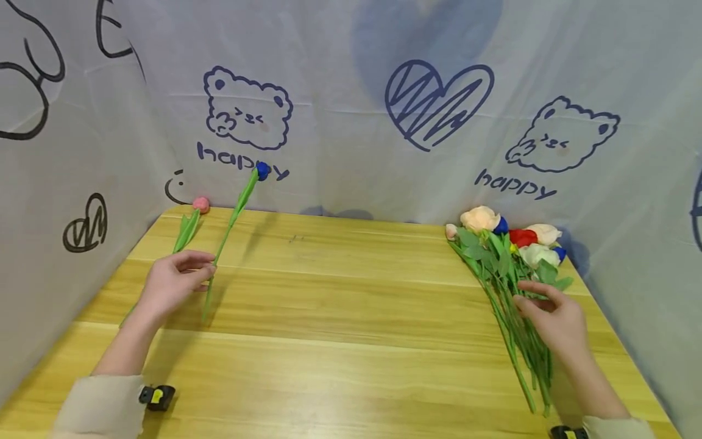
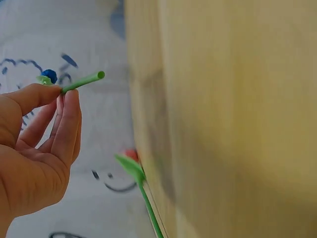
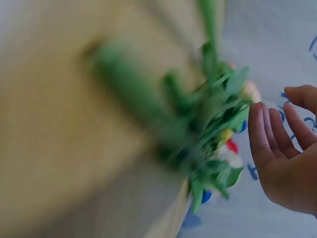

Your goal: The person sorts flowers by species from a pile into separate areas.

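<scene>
While left grip (image 1: pixel 174 279) pinches blue flower (image 1: pixel 242 200), frame left, right grip (image 1: pixel 558 322), parted, hangs by bouquet (image 1: pixel 485 261), right; cloth (image 1: pixel 340 140) reads "happy" twice.

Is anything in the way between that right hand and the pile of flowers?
Nothing visible is: the right hand is close beside the pile of flowers, holding nothing, and the right wrist view shows no other object between them.
</scene>
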### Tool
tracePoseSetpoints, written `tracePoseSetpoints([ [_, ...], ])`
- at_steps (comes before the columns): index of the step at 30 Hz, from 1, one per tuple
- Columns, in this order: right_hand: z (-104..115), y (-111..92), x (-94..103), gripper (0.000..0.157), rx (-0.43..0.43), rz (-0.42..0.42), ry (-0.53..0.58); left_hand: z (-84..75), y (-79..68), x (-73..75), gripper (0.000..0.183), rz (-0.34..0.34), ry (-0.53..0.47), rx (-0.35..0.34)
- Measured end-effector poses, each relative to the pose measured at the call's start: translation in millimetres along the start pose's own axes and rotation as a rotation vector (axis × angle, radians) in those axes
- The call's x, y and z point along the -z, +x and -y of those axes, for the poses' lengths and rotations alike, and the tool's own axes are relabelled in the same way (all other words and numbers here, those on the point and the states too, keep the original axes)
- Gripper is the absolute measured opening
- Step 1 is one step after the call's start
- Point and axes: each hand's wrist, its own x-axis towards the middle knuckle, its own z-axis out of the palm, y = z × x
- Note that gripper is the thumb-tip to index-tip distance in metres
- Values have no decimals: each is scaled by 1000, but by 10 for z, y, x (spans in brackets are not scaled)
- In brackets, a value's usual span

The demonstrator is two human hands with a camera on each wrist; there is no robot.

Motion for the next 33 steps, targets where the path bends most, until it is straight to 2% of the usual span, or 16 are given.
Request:
tracePoseSetpoints([
  [5,-166,-7,71,47,40,107,-210,257,35,251,35,-31,140,-5],
  [9,-240,3,96,47,68,193,-316,437,89,435,36,-19,160,-4],
  [13,-258,12,93,44,79,230,-348,571,151,551,39,11,161,35],
  [20,-211,47,73,42,96,257,-383,677,211,612,43,51,147,108],
  [25,-224,59,67,40,88,271,-376,709,243,617,43,56,116,123],
  [33,-252,85,65,37,98,241,-395,752,295,607,43,84,126,136],
])
